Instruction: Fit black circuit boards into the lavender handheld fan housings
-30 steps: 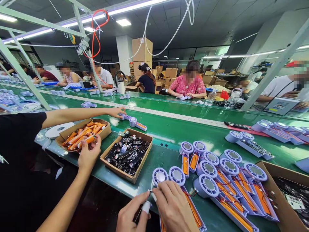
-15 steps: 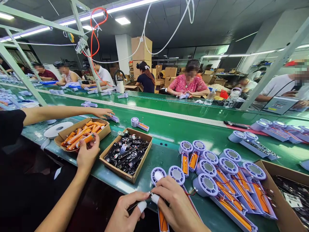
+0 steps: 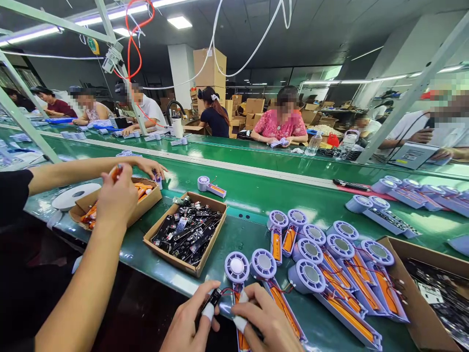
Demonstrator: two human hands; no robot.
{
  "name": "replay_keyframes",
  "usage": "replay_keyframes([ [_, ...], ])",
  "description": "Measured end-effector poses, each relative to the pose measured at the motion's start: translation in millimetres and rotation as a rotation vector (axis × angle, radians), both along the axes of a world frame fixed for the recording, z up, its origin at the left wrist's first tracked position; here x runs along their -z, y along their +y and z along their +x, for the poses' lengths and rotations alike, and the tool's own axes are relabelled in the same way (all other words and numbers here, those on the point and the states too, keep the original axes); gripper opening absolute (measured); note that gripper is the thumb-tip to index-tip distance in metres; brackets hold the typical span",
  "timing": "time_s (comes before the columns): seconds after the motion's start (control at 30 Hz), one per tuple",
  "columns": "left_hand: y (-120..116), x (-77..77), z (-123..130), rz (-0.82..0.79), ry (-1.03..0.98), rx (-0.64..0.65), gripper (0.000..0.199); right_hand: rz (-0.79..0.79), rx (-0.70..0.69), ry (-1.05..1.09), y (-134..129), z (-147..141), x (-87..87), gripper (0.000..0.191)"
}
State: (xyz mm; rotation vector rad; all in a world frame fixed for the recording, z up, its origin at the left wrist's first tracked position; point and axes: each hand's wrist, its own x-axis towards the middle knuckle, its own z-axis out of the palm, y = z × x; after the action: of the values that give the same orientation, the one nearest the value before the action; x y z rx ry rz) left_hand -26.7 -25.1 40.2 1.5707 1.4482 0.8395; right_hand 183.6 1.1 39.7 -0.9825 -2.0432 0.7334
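Left hand (image 3: pixel 188 320): fingers nearly closed, pinching a small black circuit board (image 3: pixel 213 299) near its edge. Right hand (image 3: pixel 266 320): partly curled just beside the board, hold impossible to confirm. Board likely light and fragile; best grip points at the edges, clear of the thin red wires (image 3: pixel 227 292). Directly below, an orange battery pack (image 3: pixel 242 342) behind a round lavender plastic fan housing (image 3: pixel 237 267). Beyond, more housings on the green worktop (image 3: pixel 234 239), a brown cardboard tray (image 3: pixel 172 259) of black boards, and a co-worker's hand (image 3: pixel 117 193).
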Motion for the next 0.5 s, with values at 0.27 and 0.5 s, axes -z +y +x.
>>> replay_keyframes([
  [0.27,2.5,-12.2,9.9,0.187,0.327,0.028,0.052,-0.462,0.157,0.459,10.7,-10.5,-4.5,0.023],
  [0.5,-0.8,-24.3,6.0,0.356,0.671,0.198,0.062,-0.138,0.203,0.268,11.3,-17.0,-4.1,0.015],
])
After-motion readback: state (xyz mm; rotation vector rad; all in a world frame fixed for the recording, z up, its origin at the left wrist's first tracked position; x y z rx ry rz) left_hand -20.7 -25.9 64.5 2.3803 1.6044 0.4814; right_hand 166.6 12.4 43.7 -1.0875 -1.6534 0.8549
